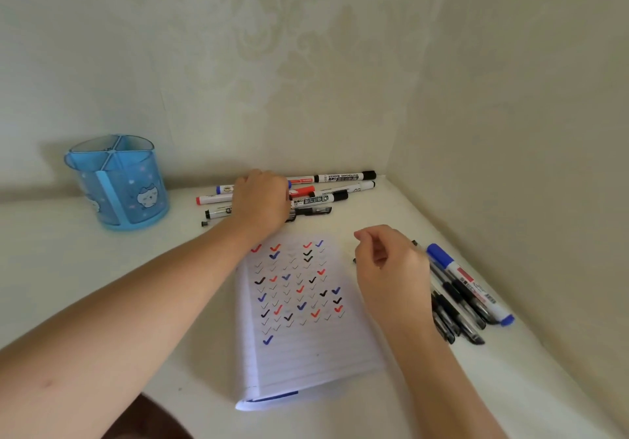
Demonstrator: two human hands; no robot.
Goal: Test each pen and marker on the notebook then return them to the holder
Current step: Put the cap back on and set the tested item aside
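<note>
Fingers of left hand curl down onto marker pile at bench back, grasp hidden, barrels running left-right, holder well left of it; right hand loosely curled beside notebook, hold unclear.

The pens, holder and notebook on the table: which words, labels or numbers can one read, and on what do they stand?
"WHITEBOARD MARKER": on the black-capped marker at the back, upside down here.
Other markers in the back pile: print too blurred.
Blue marker at right: red label, unreadable.
Holder: cat picture, no words.
Notebook: only ticks.
</note>
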